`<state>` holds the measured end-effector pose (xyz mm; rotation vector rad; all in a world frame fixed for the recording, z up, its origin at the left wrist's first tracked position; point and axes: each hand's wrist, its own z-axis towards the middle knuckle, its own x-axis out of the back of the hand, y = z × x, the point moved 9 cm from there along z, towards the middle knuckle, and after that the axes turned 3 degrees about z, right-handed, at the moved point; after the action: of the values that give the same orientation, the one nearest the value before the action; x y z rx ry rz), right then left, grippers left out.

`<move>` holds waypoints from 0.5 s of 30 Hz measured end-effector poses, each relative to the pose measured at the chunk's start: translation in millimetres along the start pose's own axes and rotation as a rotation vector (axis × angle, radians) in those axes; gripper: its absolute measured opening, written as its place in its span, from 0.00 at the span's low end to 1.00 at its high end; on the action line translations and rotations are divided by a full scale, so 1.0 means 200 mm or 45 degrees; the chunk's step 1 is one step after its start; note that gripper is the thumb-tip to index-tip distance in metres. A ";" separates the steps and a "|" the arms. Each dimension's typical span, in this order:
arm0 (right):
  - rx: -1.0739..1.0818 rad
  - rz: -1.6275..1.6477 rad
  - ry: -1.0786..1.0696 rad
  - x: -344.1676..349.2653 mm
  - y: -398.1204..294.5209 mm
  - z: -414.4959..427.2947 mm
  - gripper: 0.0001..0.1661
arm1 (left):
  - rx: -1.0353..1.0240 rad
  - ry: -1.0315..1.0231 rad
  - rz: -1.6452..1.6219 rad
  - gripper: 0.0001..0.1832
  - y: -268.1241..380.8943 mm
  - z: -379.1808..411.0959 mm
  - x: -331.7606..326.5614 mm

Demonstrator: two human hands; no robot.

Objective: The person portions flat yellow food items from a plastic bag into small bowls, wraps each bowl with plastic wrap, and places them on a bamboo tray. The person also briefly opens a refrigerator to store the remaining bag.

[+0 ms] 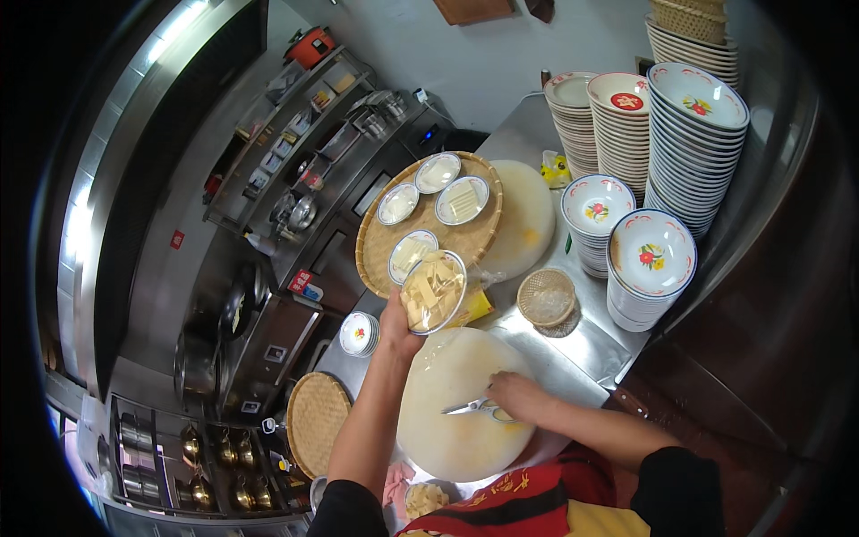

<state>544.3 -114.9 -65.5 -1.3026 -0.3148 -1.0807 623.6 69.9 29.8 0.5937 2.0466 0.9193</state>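
Note:
My left hand (402, 329) grips a white bowl (461, 305) with a dark blue rim by its near left side. The bowl holds flat, pale yellow food strips (433, 292) and is raised at the edge of a round woven bamboo tray (429, 231). Small dishes of pale food (463, 203) sit on that tray. Over a thick round cutting board (463, 362), my right hand (522, 399) has its curled fingers at the handles of a pair of scissors (473, 407). The blades point left; the hand hides part of the handles.
Tall stacks of patterned bowls (694, 148) and shorter stacks (651, 258) line the right side. A small woven basket (547, 297) stands before them. Left are a second bamboo tray (319, 423) and small stacked dishes (358, 333). More food strips (426, 500) lie near my apron.

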 end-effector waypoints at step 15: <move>-0.654 0.711 0.230 0.21 0.01 -0.19 0.20 | 0.083 0.166 -0.236 0.21 -0.03 -0.08 -0.16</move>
<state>553.4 -167.9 -48.9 -1.5983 0.4743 -0.8069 627.9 37.8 47.5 0.3784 2.2134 0.8029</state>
